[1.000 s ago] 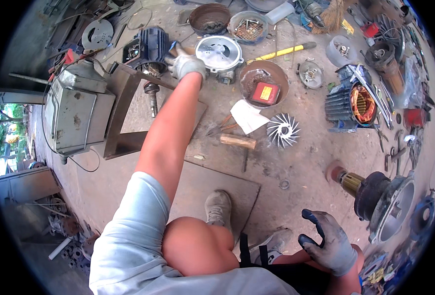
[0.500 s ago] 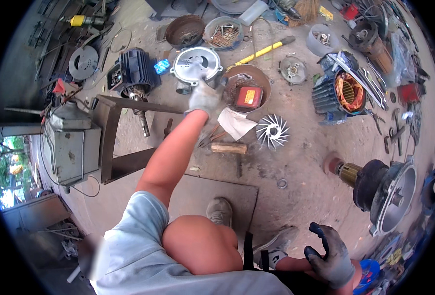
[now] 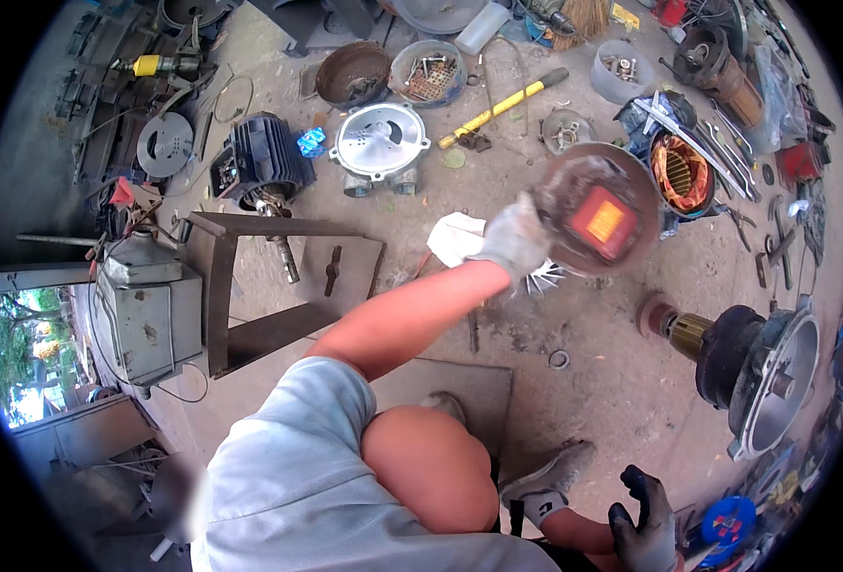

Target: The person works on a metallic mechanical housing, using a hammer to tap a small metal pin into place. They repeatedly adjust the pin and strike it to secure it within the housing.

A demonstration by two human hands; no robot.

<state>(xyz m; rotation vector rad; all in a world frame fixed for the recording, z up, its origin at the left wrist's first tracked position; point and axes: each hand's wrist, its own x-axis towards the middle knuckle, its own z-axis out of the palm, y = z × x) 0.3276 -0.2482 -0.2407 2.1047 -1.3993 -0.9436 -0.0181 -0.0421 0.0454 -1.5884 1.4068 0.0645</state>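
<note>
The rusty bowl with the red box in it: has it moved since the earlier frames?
Yes. The rusty bowl was on the ground beside the white fan; now the left hand holds it lifted, blurred, above the fan.

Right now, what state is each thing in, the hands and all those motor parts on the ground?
Left hand: gloved, gripping the rusty round pan.
Rusty round pan: lifted off the ground, orange box inside.
Right hand: dark glove, holding nothing.
Silver end cover: lying flat.
Motor rotor: lying on its side.
Yellow-handled hammer: lying on the ground.
</note>
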